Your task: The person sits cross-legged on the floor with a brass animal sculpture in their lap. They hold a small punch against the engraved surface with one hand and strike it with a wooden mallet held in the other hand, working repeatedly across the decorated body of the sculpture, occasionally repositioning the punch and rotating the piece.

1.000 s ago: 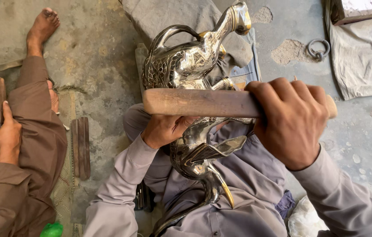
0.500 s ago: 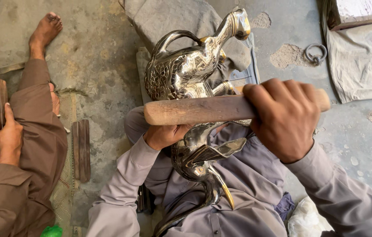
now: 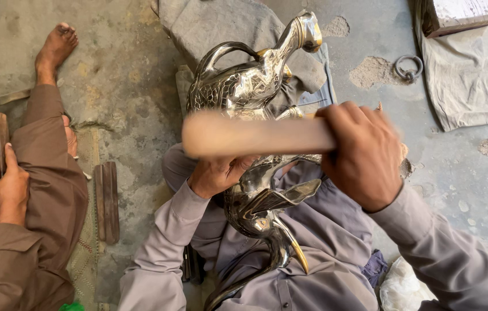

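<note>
One polished metal bird-shaped vessel (image 3: 249,86) lies across our lap at frame centre, neck and head pointing to 1 o'clock over a grey cloth (image 3: 209,23). We clamp our right hand (image 3: 362,152) fully around a wooden mallet (image 3: 255,135), blurred, its free end toward 9 o'clock. Below it, our left hand (image 3: 218,175) grips the vessel body; a co-worker's hand (image 3: 8,187) rests at 9 o'clock.
</note>
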A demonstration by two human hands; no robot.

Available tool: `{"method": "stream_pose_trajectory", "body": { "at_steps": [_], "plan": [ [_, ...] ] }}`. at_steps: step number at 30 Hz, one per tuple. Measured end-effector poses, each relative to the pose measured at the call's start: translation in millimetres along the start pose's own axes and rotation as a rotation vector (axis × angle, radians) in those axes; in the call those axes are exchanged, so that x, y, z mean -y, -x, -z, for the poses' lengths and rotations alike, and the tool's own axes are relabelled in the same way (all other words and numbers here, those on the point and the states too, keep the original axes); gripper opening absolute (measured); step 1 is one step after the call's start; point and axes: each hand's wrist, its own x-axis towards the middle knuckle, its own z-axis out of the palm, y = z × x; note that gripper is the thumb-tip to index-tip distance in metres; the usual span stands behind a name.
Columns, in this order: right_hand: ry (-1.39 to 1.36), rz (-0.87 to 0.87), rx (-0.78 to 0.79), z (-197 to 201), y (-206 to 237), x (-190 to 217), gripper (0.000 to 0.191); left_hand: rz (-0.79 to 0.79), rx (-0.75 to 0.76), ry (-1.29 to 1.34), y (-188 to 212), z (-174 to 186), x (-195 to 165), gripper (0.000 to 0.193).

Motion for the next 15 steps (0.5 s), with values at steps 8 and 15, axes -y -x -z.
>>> {"method": "stream_pose_trajectory", "body": {
  "at_steps": [8, 15],
  "plan": [
    [0.22, 0.098, 0.049, 1, -1, 0, 0.046, 0.062, 0.062, 0.038, 6, -1, 4, 0.034],
    [0.011, -0.029, 0.068, 1, -2, 7, 0.031, 0.308, 0.16, 0.177, 11, -4, 8, 0.039]
  ]
}}
